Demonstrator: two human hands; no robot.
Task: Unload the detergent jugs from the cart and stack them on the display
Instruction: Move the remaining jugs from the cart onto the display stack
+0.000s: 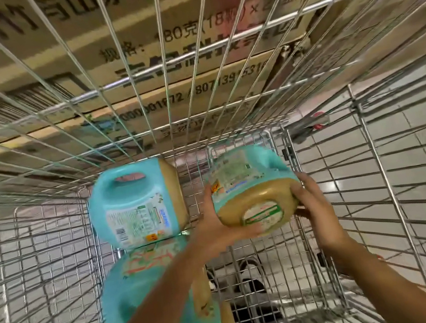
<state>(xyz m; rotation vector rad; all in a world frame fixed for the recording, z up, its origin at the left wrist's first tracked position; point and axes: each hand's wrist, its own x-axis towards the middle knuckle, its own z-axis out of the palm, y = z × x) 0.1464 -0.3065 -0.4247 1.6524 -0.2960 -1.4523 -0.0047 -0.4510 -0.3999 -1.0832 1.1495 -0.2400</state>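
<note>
**Head view: one wide-angle camera worn on the head, facing forward and down into the wire cart [399,161].**

The lens sits close to the basket, whose wire walls bow outward toward the frame edges. Both forearms enter from the bottom edge, and the left hand [211,233] and right hand [315,207] hold a teal jug [248,183] near centre, at arm's reach. A second jug [135,203] lies left of centre. Cartons [163,58] fill the top of the frame behind the far wire wall; tiled floor [422,130] shows through the mesh at right.
</note>
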